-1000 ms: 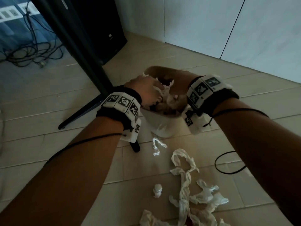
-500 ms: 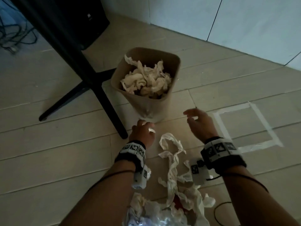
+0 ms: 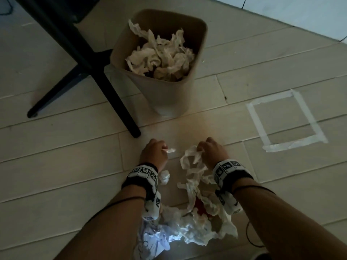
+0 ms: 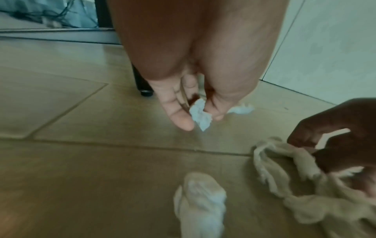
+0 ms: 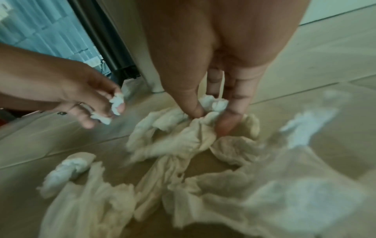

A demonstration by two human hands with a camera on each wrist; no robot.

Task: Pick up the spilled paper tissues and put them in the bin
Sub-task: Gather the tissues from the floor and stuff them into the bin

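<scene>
- head view: your left hand (image 3: 154, 153) pinches a small scrap (image 3: 170, 150) and your right hand (image 3: 212, 152) grips the long tissue (image 3: 189, 166), low over the floor (image 3: 56, 166) near the bin (image 3: 169, 94).
- left wrist: thumb and fingers (image 4: 179, 111) closed on the scrap (image 4: 200, 115).
- right wrist: fingers (image 5: 234, 112) curled into the tissue (image 5: 183, 136), which trails across the floor.

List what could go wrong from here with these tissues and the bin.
The long strip in the right hand trails into the pile; lifting may tear it or drag pieces along.
The left hand only pinches a small scrap; it could drop.
The bin looks nearly full, so more tissues may spill out.
</scene>
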